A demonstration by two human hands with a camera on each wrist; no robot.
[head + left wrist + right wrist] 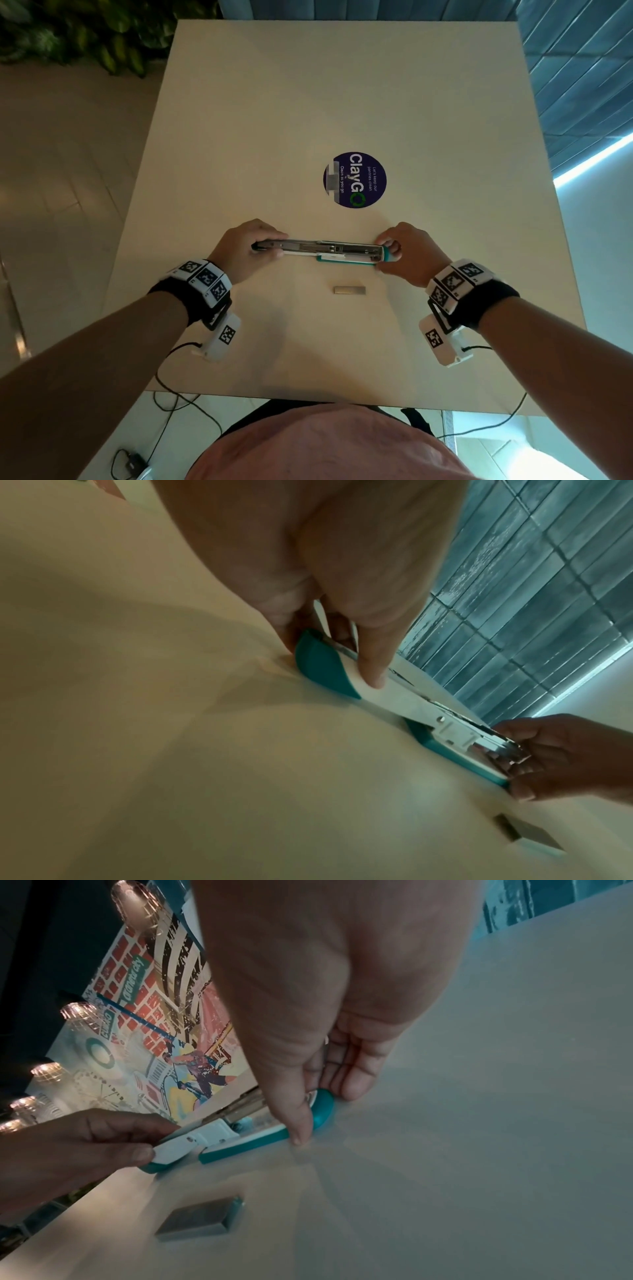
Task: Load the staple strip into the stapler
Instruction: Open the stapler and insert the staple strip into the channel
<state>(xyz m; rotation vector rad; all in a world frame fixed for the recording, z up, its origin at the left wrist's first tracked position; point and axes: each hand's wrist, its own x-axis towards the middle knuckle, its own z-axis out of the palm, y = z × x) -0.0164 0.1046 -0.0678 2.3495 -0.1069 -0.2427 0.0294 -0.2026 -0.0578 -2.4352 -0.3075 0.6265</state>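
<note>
A teal-and-white stapler lies swung open flat on the cream table, its metal channel facing up. My left hand pinches the cover's left end between thumb and fingers; in the left wrist view the thumb presses the white side of the stapler. My right hand pinches the teal right end of the stapler, thumb tip touching the table. A grey staple strip lies loose on the table just nearer to me, also seen as the staple strip and the staple strip, touched by neither hand.
A round purple sticker is stuck to the table beyond the stapler. Black cables hang off the near table edge. A plant stands beyond the far left corner and a tiled wall runs along the right.
</note>
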